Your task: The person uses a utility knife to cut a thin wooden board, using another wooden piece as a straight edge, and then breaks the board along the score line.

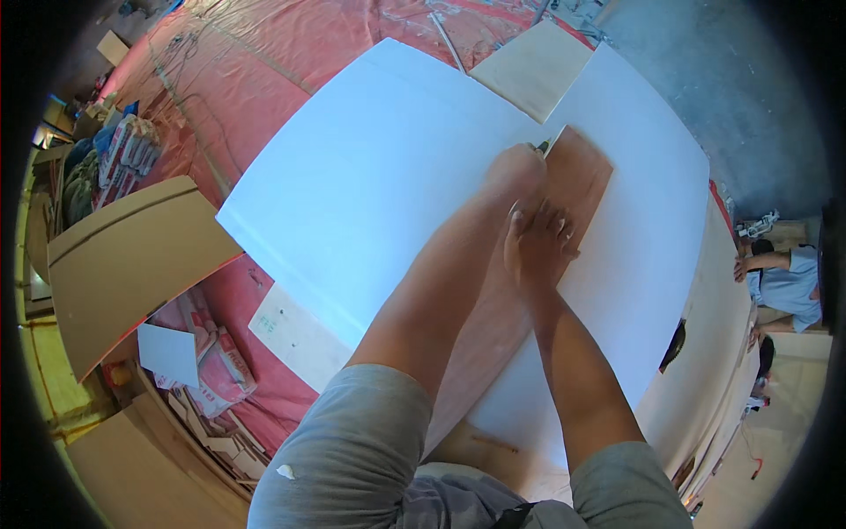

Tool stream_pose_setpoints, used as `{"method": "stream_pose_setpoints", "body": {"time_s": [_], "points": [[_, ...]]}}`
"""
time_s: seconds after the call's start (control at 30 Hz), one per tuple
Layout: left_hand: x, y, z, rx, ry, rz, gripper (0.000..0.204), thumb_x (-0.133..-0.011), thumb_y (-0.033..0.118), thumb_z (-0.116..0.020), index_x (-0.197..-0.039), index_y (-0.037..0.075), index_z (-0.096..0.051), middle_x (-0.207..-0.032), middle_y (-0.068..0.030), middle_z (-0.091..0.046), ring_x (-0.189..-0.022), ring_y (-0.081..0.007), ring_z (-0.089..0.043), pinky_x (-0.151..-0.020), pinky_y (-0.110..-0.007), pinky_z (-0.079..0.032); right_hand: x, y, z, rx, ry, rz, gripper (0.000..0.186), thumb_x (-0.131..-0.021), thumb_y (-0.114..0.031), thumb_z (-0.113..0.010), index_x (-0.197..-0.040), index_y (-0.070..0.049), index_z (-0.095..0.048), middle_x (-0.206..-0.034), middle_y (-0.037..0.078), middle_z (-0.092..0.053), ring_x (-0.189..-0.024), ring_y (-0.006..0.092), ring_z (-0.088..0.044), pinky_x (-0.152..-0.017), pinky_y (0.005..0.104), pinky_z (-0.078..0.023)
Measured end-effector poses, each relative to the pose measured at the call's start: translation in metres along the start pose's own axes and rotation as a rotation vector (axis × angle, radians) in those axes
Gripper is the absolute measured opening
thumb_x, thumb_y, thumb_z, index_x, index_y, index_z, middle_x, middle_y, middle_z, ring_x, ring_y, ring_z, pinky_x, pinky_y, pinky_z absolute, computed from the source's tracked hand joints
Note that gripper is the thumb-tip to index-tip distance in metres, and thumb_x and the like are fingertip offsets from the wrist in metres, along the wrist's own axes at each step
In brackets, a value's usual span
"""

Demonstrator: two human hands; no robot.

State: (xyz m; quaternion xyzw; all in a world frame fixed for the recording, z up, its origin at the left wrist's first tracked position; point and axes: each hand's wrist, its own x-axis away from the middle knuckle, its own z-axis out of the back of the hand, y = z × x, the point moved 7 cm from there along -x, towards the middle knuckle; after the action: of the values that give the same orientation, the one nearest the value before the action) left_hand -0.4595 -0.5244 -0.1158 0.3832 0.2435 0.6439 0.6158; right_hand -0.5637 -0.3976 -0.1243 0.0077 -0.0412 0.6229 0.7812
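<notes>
My left hand point(515, 167) is closed on a small tool point(542, 147), probably a knife, at the upper left edge of a long reddish-brown wooden strip point(586, 172); its fingers are mostly hidden. My right hand point(542, 234) lies on the strip just below, fingers spread over its surface. The strip runs diagonally toward me across a large white sheet point(379, 167), which has more white surface to the right of the strip. A pale square board point(529, 66) sticks out at the top.
Red sheeting point(211, 70) covers the floor. At left are cardboard-coloured boards point(141, 247), bags point(123, 154) and offcuts. A person point(784, 286) in a light blue shirt is at the far right beside stacked sheets point(705, 335). Bare concrete point(687, 62) lies at top right.
</notes>
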Motion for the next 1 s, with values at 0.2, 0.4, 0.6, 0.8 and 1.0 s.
{"method": "stream_pose_setpoints", "body": {"time_s": [0.2, 0.4, 0.6, 0.8, 1.0], "points": [[-0.039, -0.002, -0.026, -0.052, -0.015, -0.002, 0.036, -0.097, 0.024, -0.050, -0.115, 0.000, -0.071, -0.119, -0.0243, -0.071, -0.113, -0.0399, -0.068, -0.096, -0.047, -0.054, -0.002, 0.001, -0.006, 0.051, -0.032, -0.005, 0.072, -0.106, -0.055, -0.030, -0.163, -0.011, -0.025, -0.169, 0.018, -0.022, -0.156, 0.0396, -0.019, -0.111, 0.0773, -0.026], [-0.046, 0.002, -0.017, -0.242, -0.060, -0.048, 0.035, -0.095, 0.020, -0.053, -0.119, 0.003, -0.072, -0.122, -0.0223, -0.071, -0.114, -0.0377, -0.069, -0.096, -0.045, -0.055, 0.004, -0.011, 0.004, 0.012, -0.051, 0.023, 0.074, -0.104, -0.053, -0.035, -0.161, -0.007, -0.026, -0.168, 0.019, -0.024, -0.154, 0.0413, -0.023, -0.112, 0.0754, -0.026], [-0.039, 0.016, -0.005, -0.414, -0.016, -0.224, 0.027, -0.083, 0.018, -0.063, -0.099, 0.001, -0.078, -0.105, -0.0212, -0.075, -0.098, -0.0383, -0.073, -0.085, -0.047, -0.057, 0.009, -0.016, 0.003, -0.010, -0.012, 0.040, 0.073, -0.104, -0.054, -0.034, -0.162, -0.010, -0.027, -0.168, 0.019, -0.023, -0.154, 0.0412, -0.023, -0.113, 0.0758, -0.024], [0.021, 0.030, -0.004, -0.244, -0.121, -0.001, 0.027, -0.087, 0.014, -0.059, -0.102, 0.000, -0.077, -0.105, -0.0214, -0.074, -0.100, -0.0379, -0.073, -0.085, -0.046, -0.057, 0.004, 0.003, 0.011, 0.055, 0.013, 0.002, 0.072, -0.104, -0.053, -0.040, -0.161, -0.011, -0.028, -0.166, 0.019, -0.028, -0.152, 0.0417, -0.027, -0.111, 0.0734, -0.032], [0.112, -0.022, 0.001, -0.395, -0.168, -0.013, 0.026, -0.092, 0.012, -0.052, -0.096, -0.001, -0.074, -0.101, -0.0234, -0.074, -0.095, -0.0413, -0.072, -0.081, -0.050, -0.057, 0.008, -0.003, 0.004, 0.063, 0.048, 0.028, 0.074, -0.103, -0.058, -0.038, -0.160, -0.012, -0.031, -0.167, 0.018, -0.026, -0.151, 0.0437, -0.029, -0.111, 0.0748, -0.030]]}}
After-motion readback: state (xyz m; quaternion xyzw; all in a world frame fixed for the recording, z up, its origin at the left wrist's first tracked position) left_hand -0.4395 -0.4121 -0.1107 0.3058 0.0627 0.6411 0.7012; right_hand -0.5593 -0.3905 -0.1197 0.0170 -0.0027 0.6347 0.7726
